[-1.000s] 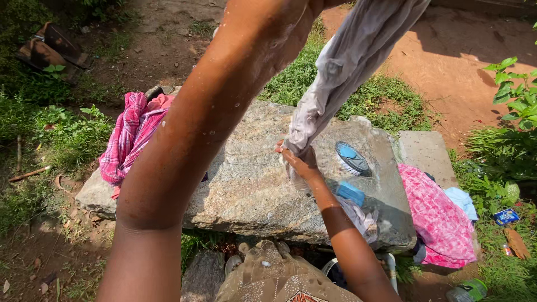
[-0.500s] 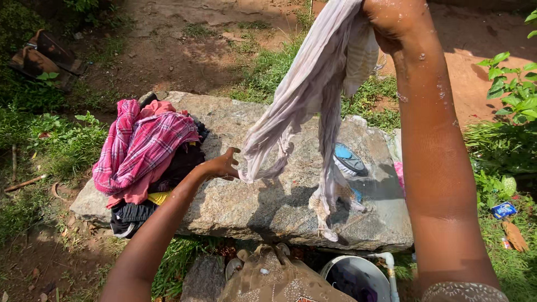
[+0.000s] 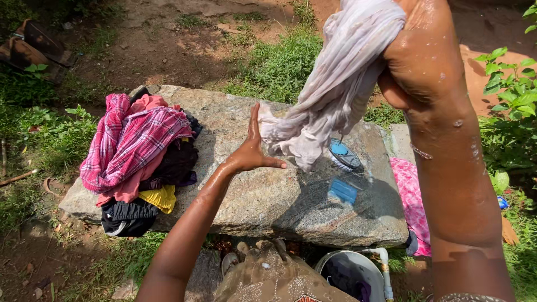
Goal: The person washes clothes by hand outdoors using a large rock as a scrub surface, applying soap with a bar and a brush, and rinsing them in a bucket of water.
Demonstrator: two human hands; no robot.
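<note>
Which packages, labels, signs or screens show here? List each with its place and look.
Packet: in the grass at far right; small, blue, mostly hidden.
Brush: on the stone slab under the hanging cloth; oval, blue patch on its back, perhaps a label.
No signs or screens.

The stone slab (image 3: 246,190) lies across the middle of the ground. On its left end sits a heap of clothes (image 3: 140,162), spilling over the near edge. Toward its right end a scrub brush (image 3: 344,155) rests, with a bar of soap (image 3: 343,190) just nearer on the slab. Off the slab's right end another cloth pile (image 3: 411,201) lies on the ground. Below the slab's near edge a bucket (image 3: 349,271) stands, right of centre. Above the slab, the wet cloth (image 3: 335,89) hangs from the right hand (image 3: 419,61), and the left hand (image 3: 251,151) is raised just left of its lower end. Grass (image 3: 279,67) grows behind the slab
</note>
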